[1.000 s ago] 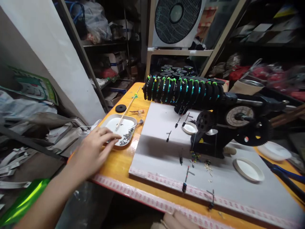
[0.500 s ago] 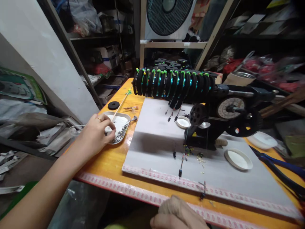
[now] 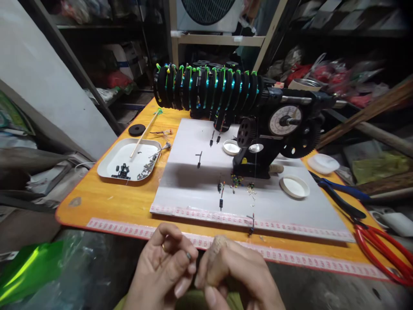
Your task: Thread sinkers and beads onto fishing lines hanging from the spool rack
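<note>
Near the table's front edge, my left hand point(image 3: 169, 263) is closed in a pinch, with a small grey piece point(image 3: 188, 255) showing at its fingertips. My right hand point(image 3: 234, 269) is just beside it, its fingers curled together; what they hold, if anything, is hidden. The white tray point(image 3: 111, 148) to the left carries a heap of small grey pieces point(image 3: 149, 165), a cluster of small black parts point(image 3: 121, 171) and the end of a wooden stick point(image 3: 145, 133). Beyond my hands rises a black geared device point(image 3: 258, 155) with a row of black discs point(image 3: 209, 88) wound with green cord.
A white board point(image 3: 180, 189) lies under the device, with beads point(image 3: 237, 180) and white dishes point(image 3: 294, 187) on it. Small dark weights point(image 3: 221, 203) hang in front. Red-handled cutters point(image 3: 380, 249) lie at the right. A measuring tape point(image 3: 129, 228) runs along the table's front edge.
My left hand has come back from the tray to beside my right hand, with a small grey piece in its fingers. The view has shifted, and more of my right hand shows.
</note>
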Motion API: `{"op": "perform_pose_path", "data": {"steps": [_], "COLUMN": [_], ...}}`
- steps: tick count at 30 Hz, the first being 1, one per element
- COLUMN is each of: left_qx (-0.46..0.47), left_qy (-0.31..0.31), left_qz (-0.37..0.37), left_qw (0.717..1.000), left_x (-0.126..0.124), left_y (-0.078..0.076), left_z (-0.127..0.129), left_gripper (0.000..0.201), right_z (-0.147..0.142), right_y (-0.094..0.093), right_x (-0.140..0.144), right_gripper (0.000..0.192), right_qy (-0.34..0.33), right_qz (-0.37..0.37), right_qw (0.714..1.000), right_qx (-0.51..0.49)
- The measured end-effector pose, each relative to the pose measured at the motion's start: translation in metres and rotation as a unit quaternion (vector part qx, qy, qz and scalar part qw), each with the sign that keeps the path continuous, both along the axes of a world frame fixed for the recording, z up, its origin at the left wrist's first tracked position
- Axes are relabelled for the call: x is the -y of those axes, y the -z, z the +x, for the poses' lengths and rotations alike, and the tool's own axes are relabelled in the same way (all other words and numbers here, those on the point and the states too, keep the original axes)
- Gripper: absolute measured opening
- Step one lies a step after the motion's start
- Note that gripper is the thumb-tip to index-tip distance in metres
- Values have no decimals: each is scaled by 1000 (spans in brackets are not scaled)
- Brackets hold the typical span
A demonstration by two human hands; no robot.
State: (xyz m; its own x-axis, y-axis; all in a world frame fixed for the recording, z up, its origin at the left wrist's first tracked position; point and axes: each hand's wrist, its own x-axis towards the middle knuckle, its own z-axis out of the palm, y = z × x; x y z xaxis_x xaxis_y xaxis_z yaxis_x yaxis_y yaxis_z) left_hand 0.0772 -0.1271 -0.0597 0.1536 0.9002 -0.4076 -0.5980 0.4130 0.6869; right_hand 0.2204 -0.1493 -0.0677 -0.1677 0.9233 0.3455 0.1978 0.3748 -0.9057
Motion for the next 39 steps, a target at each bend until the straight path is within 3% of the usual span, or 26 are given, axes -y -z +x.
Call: {"op": "perform_pose_path", "data": {"steps": [3, 10, 29, 39], "left_qx": [73, 107, 128, 118], "left_qy": [21, 45, 55, 66], "left_qz": [-18, -25, -25, -41], "left_qw": [997, 993, 990, 990], "left_x": [1, 5, 7, 6], "left_y": [7, 5, 13, 5], "left_z": [0, 0, 1, 1], "left_gripper": [30, 25, 28, 26], "right_z": [-2, -6, -4, -5], "right_y": [-1, -5, -4, -6], "right_x": [2, 4, 5, 3], "right_gripper": [15, 19, 19, 15], "right_qy": [-10, 13, 15, 45], "right_qz": [-9, -24, -38, -35], "right_qw": [1000, 998, 998, 998], "right_qx": [-23, -51, -40, -19]}}
